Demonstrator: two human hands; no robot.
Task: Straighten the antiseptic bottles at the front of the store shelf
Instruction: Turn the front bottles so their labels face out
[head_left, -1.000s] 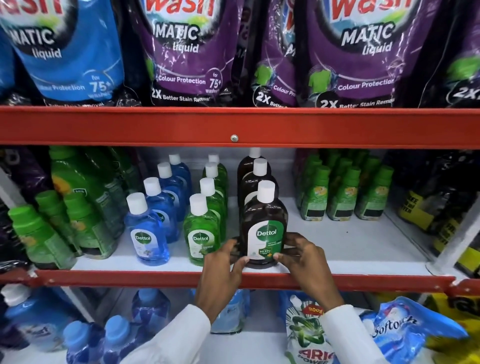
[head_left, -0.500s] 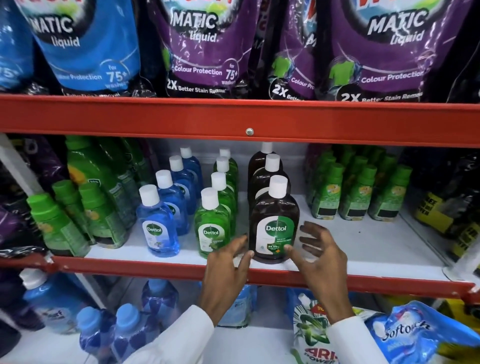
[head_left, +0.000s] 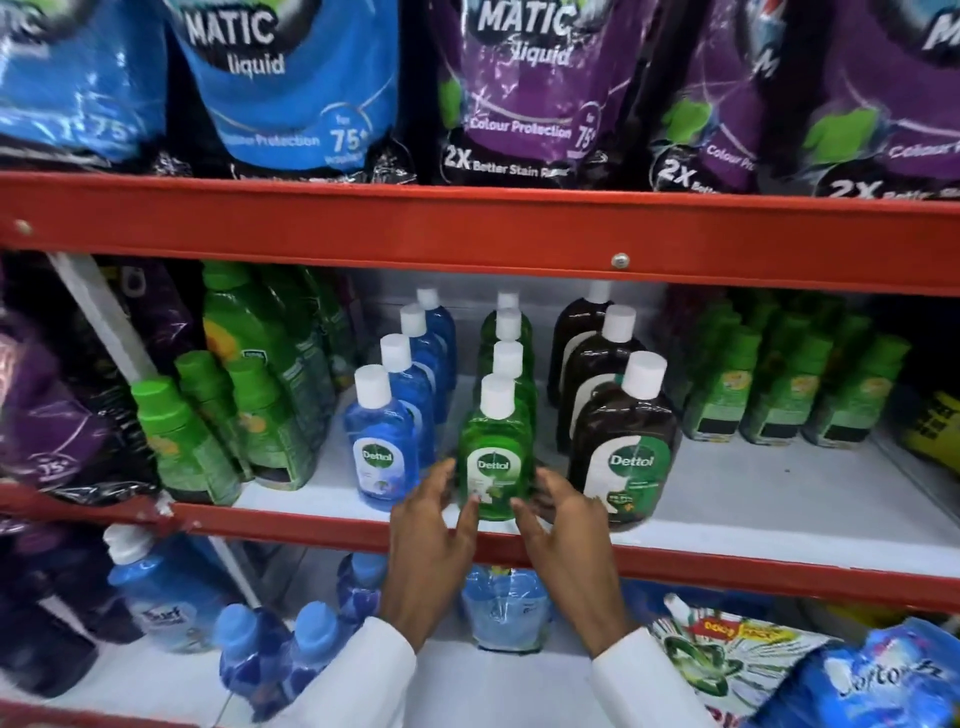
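Three rows of Dettol antiseptic bottles with white caps stand on the white middle shelf (head_left: 727, 499). The front green bottle (head_left: 496, 452) stands upright at the shelf's front edge. My left hand (head_left: 434, 525) touches its left side and my right hand (head_left: 563, 525) its right side, fingers curled around its base. The front blue bottle (head_left: 382, 452) stands just to the left. The larger front brown bottle (head_left: 626, 457) stands to the right, label facing out, and neither hand touches it.
Green-capped bottles (head_left: 260, 431) crowd the shelf's left, more green bottles (head_left: 779, 395) sit back right. A red shelf rail (head_left: 727, 571) runs under my wrists. Detergent pouches (head_left: 519, 93) hang above; blue bottles (head_left: 270, 649) and bags (head_left: 727, 660) lie below.
Both hands left the brown bottle and moved left to the front green bottle, closing on its sides. The camera view shifted left and closer.
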